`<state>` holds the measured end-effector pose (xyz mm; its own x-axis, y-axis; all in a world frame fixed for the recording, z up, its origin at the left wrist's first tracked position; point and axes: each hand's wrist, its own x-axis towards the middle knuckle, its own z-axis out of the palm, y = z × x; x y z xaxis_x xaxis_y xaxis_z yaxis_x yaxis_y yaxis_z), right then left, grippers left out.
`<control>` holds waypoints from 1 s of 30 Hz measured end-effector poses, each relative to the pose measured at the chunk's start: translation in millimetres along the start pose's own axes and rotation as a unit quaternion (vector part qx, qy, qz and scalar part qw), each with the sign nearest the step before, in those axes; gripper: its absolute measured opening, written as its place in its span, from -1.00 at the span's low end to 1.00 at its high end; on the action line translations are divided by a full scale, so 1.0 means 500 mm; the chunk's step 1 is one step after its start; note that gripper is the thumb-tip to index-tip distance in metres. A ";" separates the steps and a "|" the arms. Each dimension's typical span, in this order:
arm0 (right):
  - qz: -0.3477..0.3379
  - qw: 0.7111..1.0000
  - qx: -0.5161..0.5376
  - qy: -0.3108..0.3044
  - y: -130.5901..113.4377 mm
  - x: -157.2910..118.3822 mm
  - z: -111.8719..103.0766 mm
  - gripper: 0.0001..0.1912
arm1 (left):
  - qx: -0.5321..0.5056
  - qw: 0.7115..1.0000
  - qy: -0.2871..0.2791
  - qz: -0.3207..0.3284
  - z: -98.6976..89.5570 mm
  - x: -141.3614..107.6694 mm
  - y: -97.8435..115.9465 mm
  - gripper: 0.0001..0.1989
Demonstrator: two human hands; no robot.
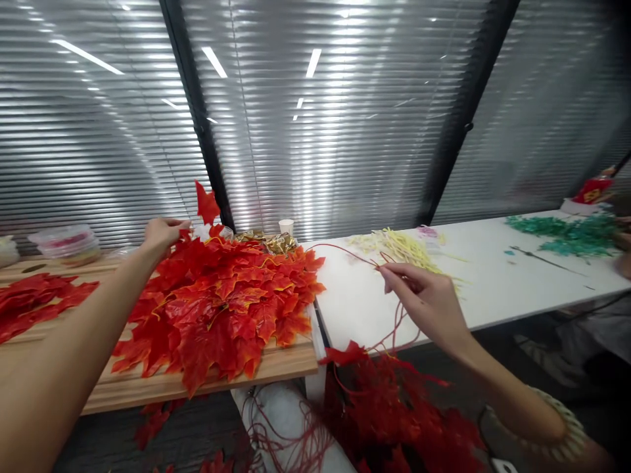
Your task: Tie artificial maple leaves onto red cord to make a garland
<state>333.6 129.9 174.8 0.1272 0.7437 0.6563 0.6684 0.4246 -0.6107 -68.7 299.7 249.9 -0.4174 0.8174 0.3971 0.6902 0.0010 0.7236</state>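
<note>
Cropped left forearm (91, 338), half-hidden fingers (175, 223) perhaps pinching leaves (231, 289)

Left hand (166, 236): at the heap's upper left edge
Right hand (426, 295): pinching a red cord (344, 249)
Red leaves (236, 295): heaped on the wooden bench (290, 362)
White bench (345, 305): yellow strips (407, 248), green pieces (566, 233)

Silvery horizontal blinds (355, 151) are spanning the background from 9 through 12 to 3 o'clock, with dark posts (192, 112) slanting at 10 and 2 o'clock. Bright light strips (313, 63) are showing across them at 10, 11 and 12 o'clock. A wood-slatted table (290, 364) is standing at 8 o'clock, a white table (340, 305) is extending toward 3 o'clock, and dark floor (202, 415) is showing at 7 o'clock.
</note>
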 end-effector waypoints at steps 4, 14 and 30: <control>0.023 0.998 0.055 0.014 0.006 0.037 -0.008 -0.74 | 0.099 0.993 0.024 0.064 -0.001 -0.010 0.000 -0.79; -0.018 0.984 0.171 0.047 -0.058 0.095 0.003 -0.80 | 0.130 0.838 -0.222 0.481 0.049 -0.262 0.179 -0.72; -0.041 0.950 0.304 0.053 -0.113 0.077 -0.007 -0.77 | -0.192 0.666 -0.683 0.229 0.174 -0.476 0.157 -0.67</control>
<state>303.3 132.6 236.5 0.1872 0.6536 0.7333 0.1367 0.7219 -0.6784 136.3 155.3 163.0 0.8937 0.4433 -0.0688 0.2485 -0.3617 0.8986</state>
